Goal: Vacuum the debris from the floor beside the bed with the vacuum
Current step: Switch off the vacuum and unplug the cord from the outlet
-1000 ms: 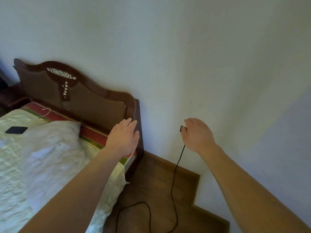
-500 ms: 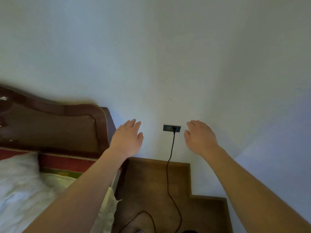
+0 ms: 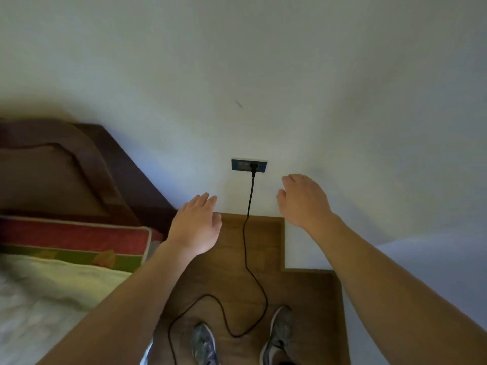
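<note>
Fingers (image 3: 204, 204) of the left hand (image 3: 196, 227) are straight and relaxed, holding nothing. The right hand (image 3: 303, 201) is palm down with loosely bent fingers (image 3: 291, 180), also empty. Both hover one on each side of the black cord (image 3: 247, 248), touching neither it nor the wall (image 3: 237, 61).

The plug (image 3: 253, 168) sits in the outlet (image 3: 238, 164). The cord drops to the wood floor (image 3: 303, 291), loops between the two shoes (image 3: 279, 330) and runs off the bottom edge.

The vacuum is not in view — probably at the cord's far end, below the frame. No debris can be made out on the floor strip beside the bed (image 3: 52, 285).

Handling, as a judgement:
- The cord is thin, limp and light, and snags easily on the feet, so step clear of the loop.
- The vacuum body is likely rigid plastic with some weight. Take it by its handle or wand — never drag it by the cord, which would strain the plug.
</note>
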`<state>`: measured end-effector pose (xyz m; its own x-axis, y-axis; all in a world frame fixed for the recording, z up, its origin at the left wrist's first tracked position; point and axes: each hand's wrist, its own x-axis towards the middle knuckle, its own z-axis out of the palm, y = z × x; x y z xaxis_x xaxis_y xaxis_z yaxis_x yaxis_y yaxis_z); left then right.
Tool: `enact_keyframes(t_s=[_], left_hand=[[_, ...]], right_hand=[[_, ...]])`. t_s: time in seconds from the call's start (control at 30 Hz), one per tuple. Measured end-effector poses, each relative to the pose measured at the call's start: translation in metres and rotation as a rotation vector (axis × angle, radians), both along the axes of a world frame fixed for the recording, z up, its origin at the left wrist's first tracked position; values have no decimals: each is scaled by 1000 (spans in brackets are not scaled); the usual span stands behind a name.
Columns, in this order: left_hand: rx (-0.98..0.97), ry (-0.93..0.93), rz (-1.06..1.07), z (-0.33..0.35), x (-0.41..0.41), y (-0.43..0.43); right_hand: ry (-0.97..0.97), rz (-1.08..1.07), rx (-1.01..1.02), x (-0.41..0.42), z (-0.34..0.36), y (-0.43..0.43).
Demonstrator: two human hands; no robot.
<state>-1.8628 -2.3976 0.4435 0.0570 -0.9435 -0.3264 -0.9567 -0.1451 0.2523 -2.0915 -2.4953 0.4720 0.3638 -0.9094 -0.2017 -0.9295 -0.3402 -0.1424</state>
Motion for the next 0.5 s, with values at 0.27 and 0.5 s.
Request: enact_keyframes(t_s=[0.27, 0.5], left_hand=[[28, 49, -5, -113, -29, -38], [39, 138, 68, -196, -44, -61]], right_hand=[[-82, -21, 44, 18, -94, -53], [-144, -58, 81, 35, -156, -84]])
